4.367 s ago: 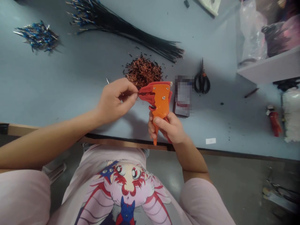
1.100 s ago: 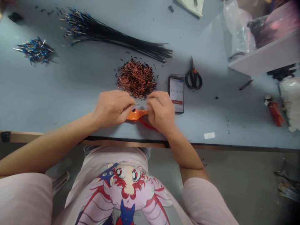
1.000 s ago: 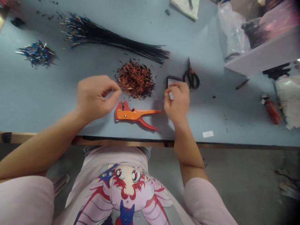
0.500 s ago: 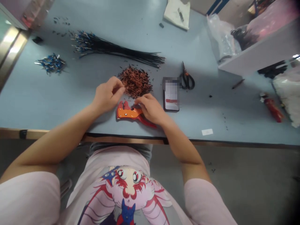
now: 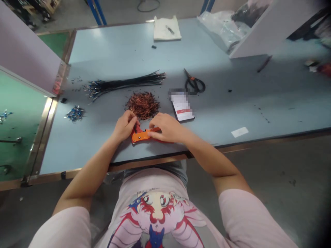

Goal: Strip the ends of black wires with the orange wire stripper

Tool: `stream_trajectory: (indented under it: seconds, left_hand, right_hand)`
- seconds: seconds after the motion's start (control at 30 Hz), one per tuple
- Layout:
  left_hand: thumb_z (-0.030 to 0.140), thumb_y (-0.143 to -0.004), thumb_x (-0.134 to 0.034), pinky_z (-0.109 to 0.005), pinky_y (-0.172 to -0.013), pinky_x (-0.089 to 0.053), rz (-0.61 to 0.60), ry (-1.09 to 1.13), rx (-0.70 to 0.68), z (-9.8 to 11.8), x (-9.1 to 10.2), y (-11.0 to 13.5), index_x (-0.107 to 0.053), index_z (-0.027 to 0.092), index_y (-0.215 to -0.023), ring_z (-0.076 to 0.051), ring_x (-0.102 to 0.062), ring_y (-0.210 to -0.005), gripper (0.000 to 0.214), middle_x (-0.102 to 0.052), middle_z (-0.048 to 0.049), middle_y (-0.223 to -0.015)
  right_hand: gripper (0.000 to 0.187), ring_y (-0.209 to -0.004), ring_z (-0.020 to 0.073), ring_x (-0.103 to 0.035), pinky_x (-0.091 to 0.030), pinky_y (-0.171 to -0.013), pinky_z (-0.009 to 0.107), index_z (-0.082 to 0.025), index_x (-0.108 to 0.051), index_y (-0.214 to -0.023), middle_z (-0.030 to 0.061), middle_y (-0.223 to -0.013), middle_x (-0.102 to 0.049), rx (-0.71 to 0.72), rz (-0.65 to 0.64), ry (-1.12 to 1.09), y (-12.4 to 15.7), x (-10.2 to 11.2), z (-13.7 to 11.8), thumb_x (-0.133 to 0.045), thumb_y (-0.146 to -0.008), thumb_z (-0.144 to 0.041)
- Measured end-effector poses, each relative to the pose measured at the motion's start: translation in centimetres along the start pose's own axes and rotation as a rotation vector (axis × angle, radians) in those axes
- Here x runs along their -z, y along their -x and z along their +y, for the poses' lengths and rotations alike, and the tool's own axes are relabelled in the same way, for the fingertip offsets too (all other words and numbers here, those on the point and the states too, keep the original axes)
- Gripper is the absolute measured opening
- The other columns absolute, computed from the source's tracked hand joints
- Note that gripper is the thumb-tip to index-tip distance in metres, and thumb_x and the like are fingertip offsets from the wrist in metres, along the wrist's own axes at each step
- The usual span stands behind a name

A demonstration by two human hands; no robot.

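orange tool (image 5: 141, 136) sits at the near side of the desk (image 5: 214, 106), by the copper scraps (image 5: 143, 105), likely for short reach. right hand (image 5: 167, 128): grip closed around its handle, presumably steadying it. left hand (image 5: 125, 126): fingers at its head, can't tell if holding anything.

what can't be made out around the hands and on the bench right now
Handle end of the orange tool: head view, partly covered by the right hand.
Anything pinched in the left hand: head view, too small.
Phone screen: head view, partly pixelated.
Red object: head view, blurred, cut off by the right edge.
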State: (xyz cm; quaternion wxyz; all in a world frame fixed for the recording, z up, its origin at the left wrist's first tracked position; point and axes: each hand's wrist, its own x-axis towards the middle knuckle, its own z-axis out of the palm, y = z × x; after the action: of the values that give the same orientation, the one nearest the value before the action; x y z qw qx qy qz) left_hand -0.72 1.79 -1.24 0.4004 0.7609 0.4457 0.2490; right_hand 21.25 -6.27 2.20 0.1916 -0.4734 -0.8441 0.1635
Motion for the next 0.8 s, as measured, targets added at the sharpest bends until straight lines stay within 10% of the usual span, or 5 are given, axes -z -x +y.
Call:
stream_trajectory:
  seconds: [0.13,0.8]
  left_hand:
    - [0.032,-0.092,-0.051,-0.033,-0.080,-0.049,0.040,0.058,-0.007,0.0,-0.2,0.2,-0.047,0.022,-0.087,-0.019,-0.070,-0.080,0.012,-0.075,-0.0024,-0.082]
    - [0.034,-0.087,-0.054,-0.027,-0.062,-0.040,0.260,0.207,0.062,-0.6,-0.6,-1.0,-0.051,0.021,-0.080,-0.014,-0.051,-0.057,0.015,-0.054,0.0041,-0.059]
  right_hand:
    - [0.049,-0.099,0.0294,-0.055,-0.042,-0.079,0.036,-0.016,-0.064,-0.106,0.0127,-0.107,-0.065,-0.040,-0.159,0.115,0.4,-0.4,-0.7,-0.081,-0.076,-0.050]
    - [0.039,-0.100,0.0290,-0.057,-0.045,-0.081,0.037,-0.014,-0.067,-0.106,0.0131,-0.107,-0.064,-0.104,-0.210,0.109,-0.3,-0.6,0.3,-0.072,-0.077,-0.041]
